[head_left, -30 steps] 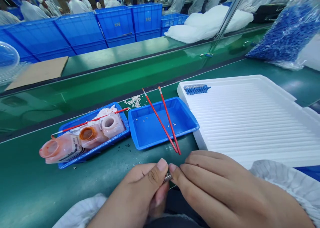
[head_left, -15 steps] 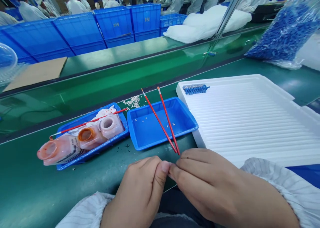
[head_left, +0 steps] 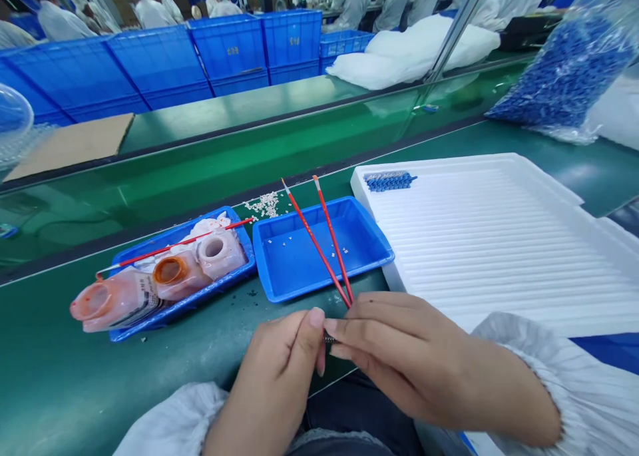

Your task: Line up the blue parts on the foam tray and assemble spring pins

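Observation:
Low in the head view, my left hand [head_left: 279,356] and my right hand [head_left: 414,356] meet fingertip to fingertip. Pinched between them is a small dark ridged piece [head_left: 329,338], mostly covered by the fingers; its kind cannot be made out. Both hands are closed. Just beyond the right fingers, two red-handled paintbrushes [head_left: 324,243] lean across a shallow blue tray [head_left: 272,286], bristles pointing away, with their near ends at the hand. A few tiny pale chips lie in that tray.
At left, a blue tray [head_left: 190,309] holds stained bottles [head_left: 172,276], white tissue and another red brush [head_left: 174,245]. Pale chips [head_left: 264,204] lie scattered behind. On the right, a white ridged foam tray [head_left: 479,243] carries blue parts [head_left: 389,180]; beyond is a bag of blue pieces [head_left: 564,76].
My hands have shifted slightly left, and the right fingers have drawn back a little from the left thumb. The dark ridged piece now shows between them.

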Demonstrator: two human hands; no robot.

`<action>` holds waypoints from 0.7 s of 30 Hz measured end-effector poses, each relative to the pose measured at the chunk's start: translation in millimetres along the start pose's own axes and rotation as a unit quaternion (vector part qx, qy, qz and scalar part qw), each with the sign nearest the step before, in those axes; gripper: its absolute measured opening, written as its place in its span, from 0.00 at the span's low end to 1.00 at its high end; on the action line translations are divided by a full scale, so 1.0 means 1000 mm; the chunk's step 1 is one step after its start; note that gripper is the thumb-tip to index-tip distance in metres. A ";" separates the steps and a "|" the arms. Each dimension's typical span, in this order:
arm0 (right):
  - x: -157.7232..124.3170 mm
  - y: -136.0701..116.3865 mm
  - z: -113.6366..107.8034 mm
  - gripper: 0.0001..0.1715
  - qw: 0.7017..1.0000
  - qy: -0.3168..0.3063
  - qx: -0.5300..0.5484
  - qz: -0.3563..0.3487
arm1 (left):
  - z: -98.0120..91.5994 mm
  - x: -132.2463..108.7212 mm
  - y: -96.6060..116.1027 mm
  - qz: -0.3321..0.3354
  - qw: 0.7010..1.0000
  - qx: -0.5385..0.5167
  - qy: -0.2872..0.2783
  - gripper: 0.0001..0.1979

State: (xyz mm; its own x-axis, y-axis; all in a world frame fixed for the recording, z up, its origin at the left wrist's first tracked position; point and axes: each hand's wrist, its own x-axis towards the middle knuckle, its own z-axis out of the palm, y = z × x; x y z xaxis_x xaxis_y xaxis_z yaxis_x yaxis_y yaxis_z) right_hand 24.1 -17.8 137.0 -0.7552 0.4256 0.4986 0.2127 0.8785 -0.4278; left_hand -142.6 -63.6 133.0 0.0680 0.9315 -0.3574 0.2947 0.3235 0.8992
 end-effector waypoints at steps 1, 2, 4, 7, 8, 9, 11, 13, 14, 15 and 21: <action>-0.001 -0.004 0.001 0.14 0.997 0.010 0.054 0.061 | -0.001 -0.002 -0.003 0.073 0.994 0.074 0.030 0.21; -0.001 -0.007 0.001 0.10 0.986 0.006 0.111 0.124 | -0.002 -0.003 -0.006 0.141 0.979 0.135 0.054 0.19; 0.001 -0.011 0.001 0.07 0.951 -0.038 0.216 0.218 | -0.005 -0.004 -0.010 0.256 0.937 0.222 0.077 0.16; 0.006 -0.010 -0.003 0.16 0.884 -0.140 0.349 0.279 | -0.011 -0.003 -0.015 0.366 0.880 0.295 0.062 0.13; 0.008 -0.009 -0.005 0.19 0.856 -0.171 0.391 0.290 | -0.013 -0.002 -0.015 0.393 0.868 0.300 0.051 0.13; 0.009 -0.007 -0.006 0.20 0.825 -0.196 0.436 0.302 | -0.014 -0.001 -0.016 0.415 0.858 0.299 0.040 0.13; 0.011 -0.004 -0.006 0.17 0.762 -0.224 0.514 0.324 | -0.015 -0.001 -0.015 0.438 0.849 0.296 0.024 0.13; 0.010 -0.002 -0.003 0.15 0.773 -0.196 0.515 0.314 | -0.014 -0.001 -0.013 0.422 0.857 0.297 0.025 0.13; 0.010 0.000 0.000 0.16 0.815 -0.165 0.475 0.289 | -0.013 0.000 -0.012 0.391 0.871 0.295 0.028 0.14; 0.009 0.000 0.003 0.16 0.866 -0.133 0.411 0.253 | -0.012 0.000 -0.010 0.344 0.893 0.287 0.030 0.14; 0.002 0.004 0.013 0.21 0.994 -0.059 -0.088 -0.041 | -0.009 0.008 0.003 -0.029 0.998 0.037 -0.043 0.24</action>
State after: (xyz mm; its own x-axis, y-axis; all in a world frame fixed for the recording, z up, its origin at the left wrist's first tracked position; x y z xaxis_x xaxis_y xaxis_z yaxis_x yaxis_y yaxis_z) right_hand 15.2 -15.9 126.1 -0.8396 0.3322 0.4298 0.2447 0.9377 -0.2468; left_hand -150.0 -53.1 135.2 0.1289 0.8933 -0.4305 0.3689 0.3597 0.8570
